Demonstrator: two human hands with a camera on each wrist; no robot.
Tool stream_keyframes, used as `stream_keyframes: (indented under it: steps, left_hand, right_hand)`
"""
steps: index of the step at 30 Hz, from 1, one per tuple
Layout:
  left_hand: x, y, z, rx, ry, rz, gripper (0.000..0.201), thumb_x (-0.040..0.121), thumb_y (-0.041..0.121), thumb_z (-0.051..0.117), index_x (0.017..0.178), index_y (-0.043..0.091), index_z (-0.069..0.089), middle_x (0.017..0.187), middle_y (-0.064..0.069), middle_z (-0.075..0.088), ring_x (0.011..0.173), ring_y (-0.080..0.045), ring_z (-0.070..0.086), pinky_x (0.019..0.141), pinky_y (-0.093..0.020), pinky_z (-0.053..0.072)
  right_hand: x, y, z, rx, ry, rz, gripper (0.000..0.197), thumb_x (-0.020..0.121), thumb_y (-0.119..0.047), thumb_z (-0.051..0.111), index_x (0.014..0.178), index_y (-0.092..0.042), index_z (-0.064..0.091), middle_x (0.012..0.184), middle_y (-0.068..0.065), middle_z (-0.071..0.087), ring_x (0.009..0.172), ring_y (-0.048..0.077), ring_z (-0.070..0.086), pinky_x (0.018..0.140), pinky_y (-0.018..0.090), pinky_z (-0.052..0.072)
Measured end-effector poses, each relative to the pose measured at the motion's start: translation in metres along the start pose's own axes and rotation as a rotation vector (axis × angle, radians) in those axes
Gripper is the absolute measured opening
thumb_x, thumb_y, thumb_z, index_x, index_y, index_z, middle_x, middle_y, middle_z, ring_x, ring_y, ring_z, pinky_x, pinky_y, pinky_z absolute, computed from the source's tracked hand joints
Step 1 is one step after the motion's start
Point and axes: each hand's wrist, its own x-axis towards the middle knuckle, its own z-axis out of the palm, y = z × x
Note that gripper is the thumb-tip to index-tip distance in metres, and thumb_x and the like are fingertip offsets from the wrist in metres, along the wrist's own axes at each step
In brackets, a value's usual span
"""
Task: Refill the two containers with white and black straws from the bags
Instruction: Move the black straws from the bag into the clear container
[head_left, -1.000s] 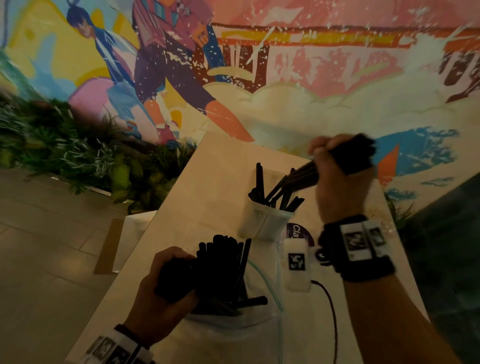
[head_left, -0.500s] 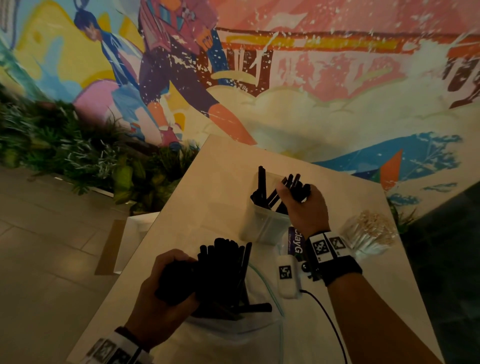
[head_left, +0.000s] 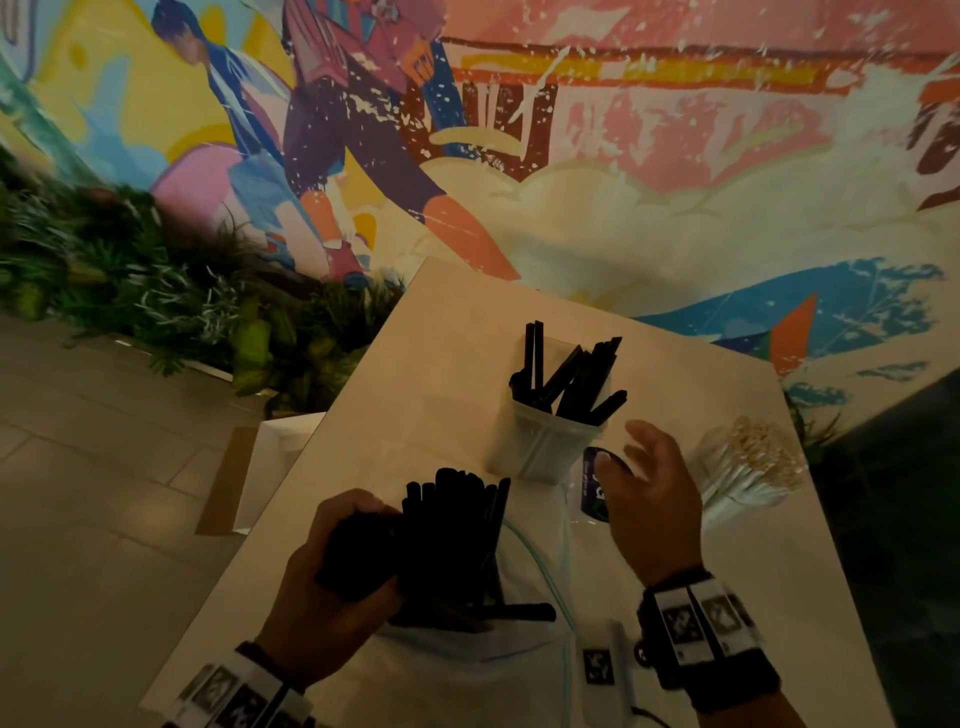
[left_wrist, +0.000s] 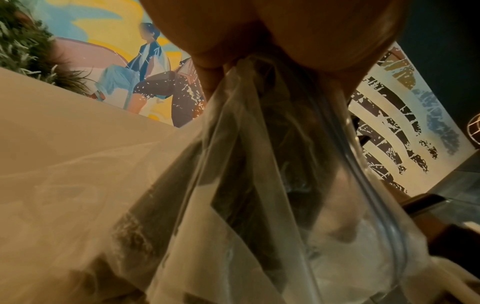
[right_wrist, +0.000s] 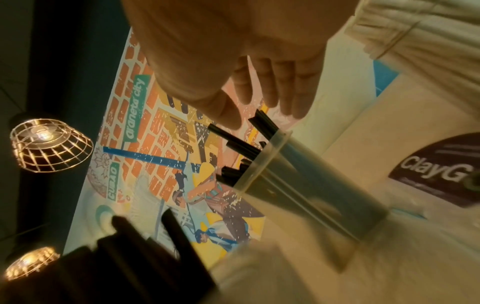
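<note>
A clear plastic container (head_left: 545, 441) (right_wrist: 306, 181) stands mid-table with several black straws (head_left: 571, 379) (right_wrist: 241, 144) leaning out of it. My left hand (head_left: 332, 577) grips the clear zip bag (head_left: 467, 654) (left_wrist: 272, 164) of black straws (head_left: 452, 540), which stand up out of its mouth. My right hand (head_left: 649, 493) (right_wrist: 259, 82) hovers empty with straight fingers, just right of and nearer than the container. A bag of white straws (head_left: 748, 467) lies at the table's right.
The pale table (head_left: 426, 374) is bounded by the floor on the left and a mural wall behind. A dark round sticker (head_left: 592, 483) (right_wrist: 441, 170) sits under my right hand. A small white tagged device (head_left: 602, 670) with a cable lies near the front edge.
My right hand lowered a bunch of black straws into the container, let go of them and drew back toward me, empty. My left hand kept its hold on the bag.
</note>
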Motion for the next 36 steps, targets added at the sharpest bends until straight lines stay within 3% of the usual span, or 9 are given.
stream_keyframes:
  steps: [3, 6, 10, 15, 19, 21, 25, 31, 36]
  left_hand:
    - [0.000, -0.003, -0.002, 0.005, -0.003, -0.011, 0.053, 0.059, 0.024, 0.076, 0.104, 0.035, 0.051, 0.105, 0.005, 0.058, 0.093, -0.016, 0.063, 0.078, -0.021, 0.055]
    - [0.002, -0.003, -0.001, 0.022, -0.012, -0.001, 0.052, 0.060, 0.024, 0.075, 0.104, 0.032, 0.050, 0.105, 0.006, 0.058, 0.092, -0.013, 0.063, 0.077, -0.020, 0.054]
    - [0.005, -0.005, 0.000, 0.035, -0.015, 0.005, 0.052, 0.059, 0.025, 0.075, 0.104, 0.034, 0.050, 0.105, 0.007, 0.057, 0.092, -0.011, 0.062, 0.078, -0.017, 0.053]
    - [0.007, -0.004, 0.000, 0.022, -0.022, -0.019, 0.058, 0.055, 0.040, 0.082, 0.104, 0.038, 0.050, 0.105, 0.006, 0.057, 0.094, -0.013, 0.061, 0.080, -0.020, 0.054]
    - [0.005, -0.002, 0.002, 0.009, -0.023, -0.010, 0.056, 0.055, 0.028, 0.077, 0.102, 0.042, 0.050, 0.105, 0.012, 0.059, 0.094, -0.009, 0.062, 0.080, -0.017, 0.053]
    - [0.005, -0.002, 0.001, 0.008, -0.029, -0.031, 0.060, 0.052, 0.032, 0.081, 0.103, 0.041, 0.050, 0.106, 0.010, 0.059, 0.095, -0.011, 0.062, 0.081, -0.022, 0.055]
    - [0.004, -0.002, 0.000, 0.058, -0.027, -0.022, 0.057, 0.055, 0.029, 0.077, 0.102, 0.044, 0.050, 0.107, 0.007, 0.056, 0.096, -0.013, 0.061, 0.081, -0.022, 0.054]
    - [-0.002, -0.003, -0.002, 0.065, 0.000, -0.014, 0.056, 0.056, 0.028, 0.076, 0.103, 0.041, 0.050, 0.107, 0.007, 0.056, 0.094, -0.012, 0.061, 0.078, -0.018, 0.053]
    - [-0.003, -0.003, -0.003, 0.056, 0.011, -0.004, 0.055, 0.055, 0.026, 0.075, 0.102, 0.041, 0.050, 0.105, 0.011, 0.056, 0.092, -0.010, 0.061, 0.076, -0.016, 0.053]
  right_hand:
    - [-0.029, 0.008, -0.005, -0.019, -0.207, -0.003, 0.031, 0.086, -0.003, 0.063, 0.109, -0.024, 0.060, 0.103, -0.011, 0.067, 0.092, 0.005, 0.065, 0.075, 0.018, 0.050]
    - [-0.048, 0.006, -0.013, -0.033, -0.480, -0.016, 0.051, 0.080, 0.016, 0.052, 0.104, -0.027, 0.062, 0.098, -0.005, 0.070, 0.083, 0.010, 0.068, 0.075, 0.029, 0.057]
    - [-0.063, -0.009, -0.023, 0.001, -0.760, -0.024, 0.065, 0.066, 0.005, 0.046, 0.117, -0.033, 0.058, 0.108, -0.012, 0.066, 0.096, 0.012, 0.064, 0.081, 0.030, 0.056]
    - [-0.069, -0.014, -0.023, 0.074, -0.734, -0.074, 0.070, 0.071, 0.004, 0.061, 0.129, -0.033, 0.049, 0.117, -0.019, 0.060, 0.108, 0.008, 0.059, 0.085, 0.020, 0.052]
    - [-0.068, -0.003, -0.006, 0.112, -0.790, 0.050, 0.082, 0.072, -0.007, 0.075, 0.128, -0.051, 0.034, 0.131, -0.022, 0.049, 0.119, -0.001, 0.051, 0.092, 0.021, 0.050]
    - [-0.067, 0.000, 0.007, 0.124, -0.770, 0.077, 0.087, 0.069, -0.020, 0.079, 0.128, -0.056, 0.027, 0.136, -0.025, 0.042, 0.125, -0.002, 0.045, 0.098, 0.024, 0.048]
    - [-0.061, -0.002, 0.029, 0.203, -0.742, 0.060, 0.091, 0.066, -0.031, 0.078, 0.136, -0.052, 0.024, 0.136, -0.025, 0.046, 0.128, -0.003, 0.044, 0.104, 0.030, 0.044]
    - [-0.068, -0.008, 0.049, 0.120, -0.686, -0.086, 0.075, 0.070, -0.044, 0.074, 0.130, -0.054, 0.030, 0.130, -0.032, 0.047, 0.123, -0.001, 0.048, 0.102, 0.029, 0.046]
    - [-0.075, 0.003, 0.057, 0.102, -0.514, -0.216, 0.045, 0.078, -0.047, 0.065, 0.120, -0.043, 0.049, 0.116, -0.018, 0.060, 0.108, 0.001, 0.056, 0.087, 0.022, 0.050]
